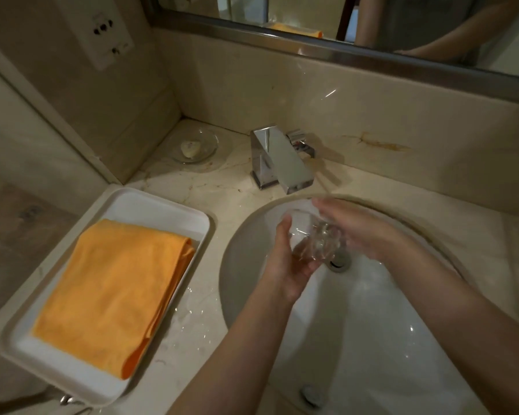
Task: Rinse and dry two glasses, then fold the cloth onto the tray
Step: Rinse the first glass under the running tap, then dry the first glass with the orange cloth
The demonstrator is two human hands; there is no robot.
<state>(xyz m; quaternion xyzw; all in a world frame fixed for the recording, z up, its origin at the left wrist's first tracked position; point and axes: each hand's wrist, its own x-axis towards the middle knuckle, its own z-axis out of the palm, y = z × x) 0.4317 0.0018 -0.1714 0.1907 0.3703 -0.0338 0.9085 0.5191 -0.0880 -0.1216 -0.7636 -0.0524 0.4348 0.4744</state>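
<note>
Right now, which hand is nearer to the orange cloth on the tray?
Left. The left hand holds the glass over the sink, on the orange cloth's side; the right hand is farther.

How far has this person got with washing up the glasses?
Early on, by the look of it. Nothing shows as finished: no dried glass stands in view. In hand: the left hand grips a clear glass over the sink below the tap, while the right hand rubs it. Left: drying, a second glass not in view, and the orange cloth, lying folded on the white tray.
</note>
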